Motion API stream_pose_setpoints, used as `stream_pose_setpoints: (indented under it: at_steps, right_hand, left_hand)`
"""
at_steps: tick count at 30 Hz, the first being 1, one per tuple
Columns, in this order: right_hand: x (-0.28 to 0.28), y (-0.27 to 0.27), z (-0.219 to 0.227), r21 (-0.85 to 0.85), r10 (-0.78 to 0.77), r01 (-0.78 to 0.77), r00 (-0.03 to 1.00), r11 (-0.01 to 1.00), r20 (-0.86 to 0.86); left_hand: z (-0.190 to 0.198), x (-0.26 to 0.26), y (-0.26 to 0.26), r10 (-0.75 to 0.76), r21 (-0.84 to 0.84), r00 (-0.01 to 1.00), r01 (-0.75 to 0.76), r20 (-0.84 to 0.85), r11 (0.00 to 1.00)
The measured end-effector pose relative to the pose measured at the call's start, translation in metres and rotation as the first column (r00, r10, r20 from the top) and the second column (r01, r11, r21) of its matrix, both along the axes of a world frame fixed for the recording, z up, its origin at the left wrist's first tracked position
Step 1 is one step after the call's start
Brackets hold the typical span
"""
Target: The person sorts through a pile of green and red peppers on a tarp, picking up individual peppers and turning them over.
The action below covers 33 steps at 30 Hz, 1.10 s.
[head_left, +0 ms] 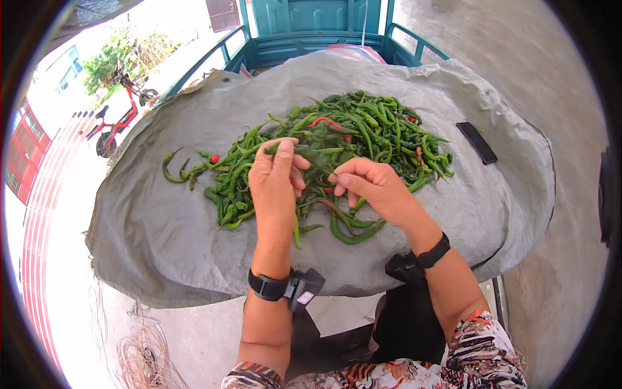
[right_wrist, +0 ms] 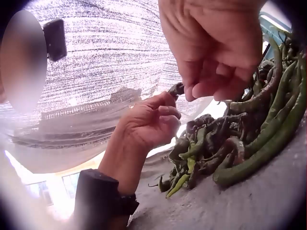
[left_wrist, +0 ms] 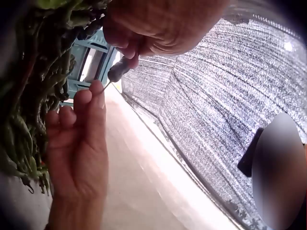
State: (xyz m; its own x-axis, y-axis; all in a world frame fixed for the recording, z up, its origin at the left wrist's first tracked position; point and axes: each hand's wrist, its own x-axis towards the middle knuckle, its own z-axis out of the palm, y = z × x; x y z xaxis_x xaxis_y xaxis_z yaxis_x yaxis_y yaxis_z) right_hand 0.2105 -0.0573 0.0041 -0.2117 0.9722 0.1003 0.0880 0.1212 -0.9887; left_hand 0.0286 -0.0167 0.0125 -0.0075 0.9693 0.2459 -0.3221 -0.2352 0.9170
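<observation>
Teal metal cart bodywork (head_left: 311, 19) stands at the far side, beyond a broad grey plastic sheet (head_left: 168, 240) bearing a heap of long green chilli peppers (head_left: 369, 123). Above the heap, the left hand (head_left: 275, 178) has its grip around one dark green pepper (left_wrist: 118, 71), and the right hand (head_left: 376, 188) pinches its thin stem (left_wrist: 106, 86); too sharp a tug could snap it.

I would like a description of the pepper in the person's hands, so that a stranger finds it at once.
Start from the wide grey sheet and go to the heap of mostly green peppers on it. Over the heap, the left hand grips the pepper, while the right hand pinches its thin stem. Unlike its neighbours, this one is held clear of the heap.
</observation>
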Motion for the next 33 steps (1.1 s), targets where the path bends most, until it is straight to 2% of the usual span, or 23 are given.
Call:
stream_pose_setpoints:
  at_steps: [2,4,6,8,9,11,14,17,20,23,26,31,33]
  right_hand:
    - [0.0,-0.003,0.0,0.023,-0.049,0.048,0.999,0.999,0.018]
    - [0.001,-0.005,0.002,0.034,-0.131,0.13,0.99,0.991,0.043]
    - [0.017,0.005,-0.007,0.214,-0.396,0.373,0.915,0.903,0.074]
    - [0.043,0.014,-0.013,0.502,-0.709,0.544,0.667,0.673,0.229]
    - [0.053,0.013,-0.009,0.478,-0.772,0.616,0.575,0.626,0.271]
    - [0.077,0.021,-0.016,0.442,-0.802,0.669,0.501,0.597,0.325]
    - [0.106,0.037,-0.048,0.535,-0.788,0.581,0.411,0.614,0.458]
    - [0.1,0.034,-0.046,0.581,-0.742,0.492,0.236,0.648,0.628]
    - [0.091,0.03,-0.036,0.518,-0.68,0.525,0.172,0.676,0.713]
    - [0.084,0.026,-0.026,0.435,-0.576,0.506,0.16,0.745,0.801]
    - [0.076,0.023,-0.02,0.438,-0.608,0.538,0.184,0.72,0.773]
    - [0.085,0.028,-0.033,0.567,-0.796,0.559,0.409,0.605,0.446]
    - [0.079,0.027,-0.026,0.536,-0.81,0.617,0.519,0.576,0.274]
  left_hand:
    - [-0.004,-0.004,0.004,-0.025,-0.028,0.994,0.029,0.111,0.999]
    - [-0.003,-0.008,0.007,0.028,0.018,0.981,-0.032,0.19,0.999]
    - [0.0,-0.019,0.01,0.081,0.034,0.97,-0.091,0.231,0.995]
    - [0.006,-0.029,0.009,0.13,0.068,0.965,-0.149,0.228,0.987]
    - [0.009,-0.032,0.008,0.154,0.085,0.961,-0.177,0.229,0.98]
    - [0.011,-0.035,0.008,0.182,0.089,0.955,-0.208,0.233,0.974]
    - [0.011,-0.034,0.008,0.182,0.061,0.956,-0.2,0.23,0.978]
    - [0.01,-0.028,0.006,0.153,0.055,0.966,-0.168,0.206,0.984]
    - [0.006,-0.023,0.007,0.119,0.057,0.975,-0.132,0.187,0.99]
    - [0.006,-0.02,0.006,0.089,0.067,0.984,-0.1,0.154,0.993]
    - [0.006,-0.016,0.003,0.062,0.052,0.991,-0.069,0.12,0.996]
    - [0.006,-0.006,0.0,-0.032,0.028,0.999,0.031,0.01,0.999]
    - [0.005,0.0,-0.003,-0.092,0.058,0.988,0.1,-0.123,0.993]
